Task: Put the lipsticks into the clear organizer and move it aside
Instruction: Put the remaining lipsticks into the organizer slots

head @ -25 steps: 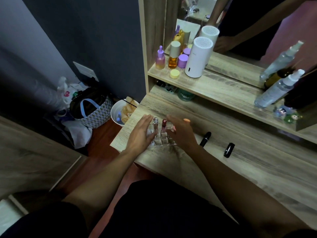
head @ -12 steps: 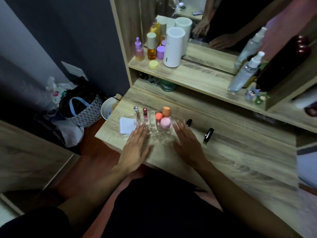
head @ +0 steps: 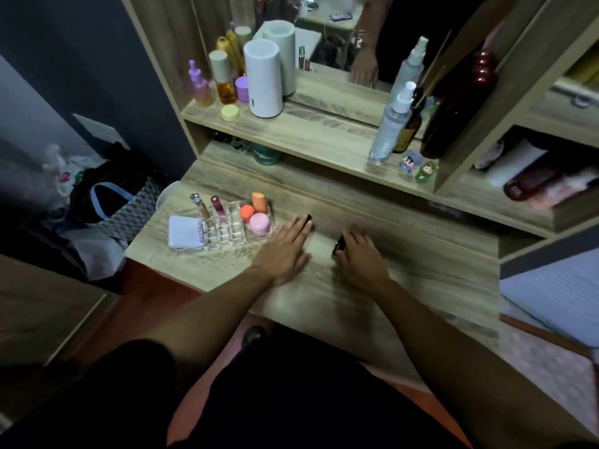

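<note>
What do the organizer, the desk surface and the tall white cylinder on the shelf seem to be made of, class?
Clear organizer: looks like glossy acrylic or similar plastic; the wood shows through its walls. Desk: matte wood-grain surface, possibly laminate; streaked grain is visible. White cylinder: apparently smooth matte plastic, evenly white with a grilled top.

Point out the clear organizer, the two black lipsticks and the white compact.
clear organizer (head: 238, 240): head view, front grid wall.
black lipstick (head: 308, 218): head view, tip beyond left fingers.
black lipstick (head: 339, 245): head view, body.
white compact (head: 184, 231): head view, lid.
</note>
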